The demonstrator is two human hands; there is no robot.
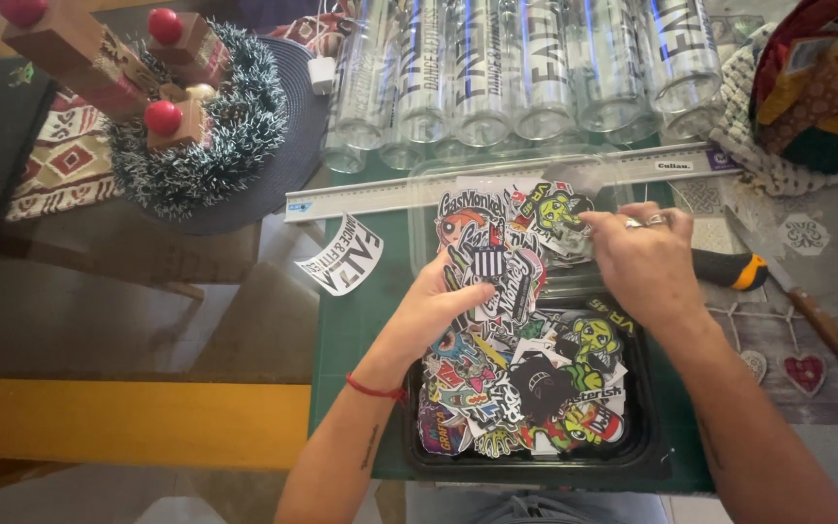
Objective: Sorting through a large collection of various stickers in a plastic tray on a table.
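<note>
A black plastic tray (654, 448) full of colourful cut-out stickers (526, 388) lies on a green cutting mat (351, 330). Its clear lid (419, 194) is flipped open behind it, with more stickers on it. My left hand (438, 306) holds a fanned stack of stickers (492, 262) over the tray. My right hand (642, 257) pinches a sticker with a green figure (560, 215) at the stack's upper right. A black-and-white sticker (344, 257) lies apart on the glass to the left.
A metal ruler (390, 197) lies across the back of the mat. Behind it stand several clear glass bottles (526, 73). A tinsel wreath with red-topped wooden blocks (196, 116) is at the left. A black-and-orange-handled tool (729, 270) and a wooden-handled knife (826, 330) lie at the right.
</note>
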